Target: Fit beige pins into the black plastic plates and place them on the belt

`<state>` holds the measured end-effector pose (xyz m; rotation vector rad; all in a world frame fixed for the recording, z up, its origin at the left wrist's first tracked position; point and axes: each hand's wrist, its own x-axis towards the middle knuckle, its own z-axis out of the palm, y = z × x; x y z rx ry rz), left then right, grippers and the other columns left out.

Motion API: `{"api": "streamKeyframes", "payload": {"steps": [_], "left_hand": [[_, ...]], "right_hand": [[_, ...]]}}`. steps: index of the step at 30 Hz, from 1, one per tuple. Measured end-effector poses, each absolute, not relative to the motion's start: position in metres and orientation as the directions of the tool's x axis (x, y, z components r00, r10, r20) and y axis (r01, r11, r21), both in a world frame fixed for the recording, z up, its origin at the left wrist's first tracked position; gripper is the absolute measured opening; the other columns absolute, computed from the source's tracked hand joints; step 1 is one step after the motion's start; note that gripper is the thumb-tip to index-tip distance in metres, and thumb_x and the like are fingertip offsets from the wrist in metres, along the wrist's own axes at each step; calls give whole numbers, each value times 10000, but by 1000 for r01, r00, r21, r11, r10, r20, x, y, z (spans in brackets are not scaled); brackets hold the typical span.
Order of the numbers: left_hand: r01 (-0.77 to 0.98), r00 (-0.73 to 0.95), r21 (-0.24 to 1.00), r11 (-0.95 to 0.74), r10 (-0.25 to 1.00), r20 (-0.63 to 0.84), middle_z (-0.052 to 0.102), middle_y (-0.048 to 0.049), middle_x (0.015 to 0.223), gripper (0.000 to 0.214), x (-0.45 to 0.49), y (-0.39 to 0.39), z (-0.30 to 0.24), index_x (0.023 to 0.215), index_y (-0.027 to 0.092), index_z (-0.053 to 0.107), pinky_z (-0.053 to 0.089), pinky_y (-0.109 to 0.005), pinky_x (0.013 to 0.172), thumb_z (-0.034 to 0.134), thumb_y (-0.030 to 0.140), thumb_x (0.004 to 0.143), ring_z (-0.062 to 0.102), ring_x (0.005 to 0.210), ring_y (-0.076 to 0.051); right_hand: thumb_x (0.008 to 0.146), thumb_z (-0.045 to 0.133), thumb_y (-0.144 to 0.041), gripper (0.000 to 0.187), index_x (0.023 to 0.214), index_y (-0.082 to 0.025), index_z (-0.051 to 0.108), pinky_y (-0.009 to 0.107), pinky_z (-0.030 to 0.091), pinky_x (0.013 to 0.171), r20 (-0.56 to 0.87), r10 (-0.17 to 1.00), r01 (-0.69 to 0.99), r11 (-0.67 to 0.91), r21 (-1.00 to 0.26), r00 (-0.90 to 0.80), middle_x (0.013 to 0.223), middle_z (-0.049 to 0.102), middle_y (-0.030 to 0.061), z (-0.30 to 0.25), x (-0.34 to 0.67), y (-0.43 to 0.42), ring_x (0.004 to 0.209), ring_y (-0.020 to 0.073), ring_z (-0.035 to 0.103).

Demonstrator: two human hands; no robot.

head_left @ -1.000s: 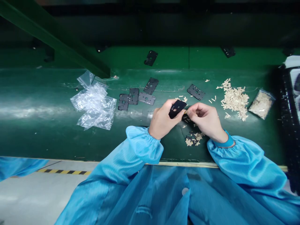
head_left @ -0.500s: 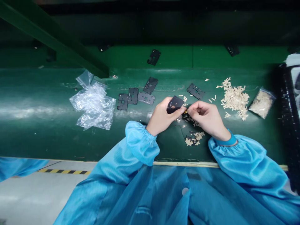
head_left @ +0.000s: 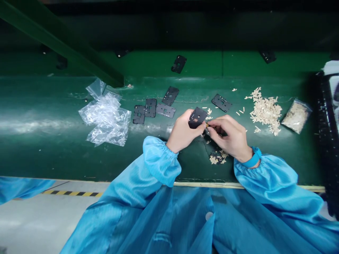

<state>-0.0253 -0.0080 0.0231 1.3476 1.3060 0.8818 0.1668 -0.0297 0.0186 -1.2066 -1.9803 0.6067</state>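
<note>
- Far left on the green table (head_left: 53, 151): a heap of clear plastic bags (head_left: 106, 114), unchanged from half a second ago
- Next, a group of four dark plates (head_left: 150, 107), lying flat and undisturbed just beyond the left wrist
- Left hand (head_left: 181, 130): closed around a black plate (head_left: 197, 114), held above the table between thumb and fingers; its face shows more broadly than a second ago, when it stood steeper
- At the plate's near right corner: a small yellow piece (head_left: 207, 125), beside the left thumb tip; too small to identify
- Right hand (head_left: 230, 135): narrow, thumb and forefinger appearing to pinch the yellow piece; fingertips now sit further left than half a second ago, almost against the left thumb, so handling is judged to be centred on that corner
- Below the right hand: a small heap of scraps (head_left: 218, 158), now covered more by that hand
- Beyond the right hand: a lone dark plate (head_left: 221, 102), flat, untouched
- Right: a mound of beige pieces (head_left: 266, 113) and a filled bag (head_left: 296, 116), both unaltered
</note>
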Motion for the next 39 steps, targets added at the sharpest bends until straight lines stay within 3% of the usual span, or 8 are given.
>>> {"api": "streamKeyframes", "payload": {"steps": [15, 20, 23, 26, 28, 31, 35, 39], "left_hand": [[366, 158, 930, 42, 982, -107, 762, 11, 932, 308, -26, -14, 22, 1095, 218, 612, 552, -291, 813, 716, 247, 807, 717, 855, -167], [412, 170, 911, 20, 980, -98, 773, 1, 962, 325, -27, -14, 23, 1129, 235, 614, 560, -322, 832, 723, 254, 824, 739, 887, -193], [397, 158, 918, 11, 984, -80, 775, -6, 964, 303, -28, -15, 22, 1134, 234, 612, 571, -307, 815, 725, 274, 856, 740, 857, -178], [412, 136, 907, -83, 990, 29, 772, -8, 990, 385, -32, -17, 19, 1221, 241, 594, 566, -269, 763, 751, 322, 879, 699, 752, -129], [461, 134, 864, -204, 978, 160, 763, -24, 1025, 447, -35, -17, 15, 1265, 245, 599, 562, -272, 777, 769, 393, 878, 677, 744, -120], [548, 172, 753, -363, 930, 324, 752, -60, 1048, 474, -40, -17, 12, 1234, 248, 654, 556, -315, 864, 726, 548, 875, 698, 887, -170], [605, 246, 663, -441, 896, 371, 758, -66, 1016, 541, -45, -15, 10, 1137, 277, 722, 530, -336, 891, 679, 706, 811, 705, 973, -214], [618, 253, 632, -469, 879, 405, 765, -59, 988, 562, -46, -14, 9, 1106, 288, 740, 519, -322, 856, 644, 752, 802, 711, 931, -203]], "right_hand": [[884, 666, -195, 84, 828, -212, 726, 300, 436, 578, 183, 966, 547, 254, -798, -181, 729, 660, 16, 30, 161, -28, 585, 140, 539], [871, 685, -239, 80, 806, -202, 712, 282, 425, 557, 47, 992, 490, 97, -866, -114, 711, 648, 9, 26, 166, -22, 585, 137, 540], [905, 671, -289, 107, 842, -206, 692, 285, 423, 565, 54, 999, 465, 47, -884, 2, 747, 651, 16, 23, 175, -16, 607, 144, 550], [944, 651, -336, 241, 736, -214, 641, 294, 396, 565, 85, 993, 472, 38, -881, 80, 691, 609, 9, 24, 185, -10, 582, 141, 505], [924, 696, -351, 248, 726, -212, 640, 299, 394, 582, 77, 997, 491, 53, -870, 30, 687, 591, 6, 26, 187, -9, 598, 140, 501], [852, 788, -350, 189, 933, -206, 696, 276, 391, 559, -89, 986, 383, -30, -923, -139, 710, 583, -14, 31, 184, -12, 606, 129, 501], [873, 755, -482, 315, 846, -178, 676, 235, 258, 437, -429, 805, 56, -448, -892, -410, 690, 588, -20, 39, 175, -19, 487, 70, 393], [834, 786, -488, 354, 798, -157, 667, 230, 189, 405, -536, 651, -151, -699, -699, -537, 672, 591, -14, 44, 170, -24, 441, 48, 325]]}}
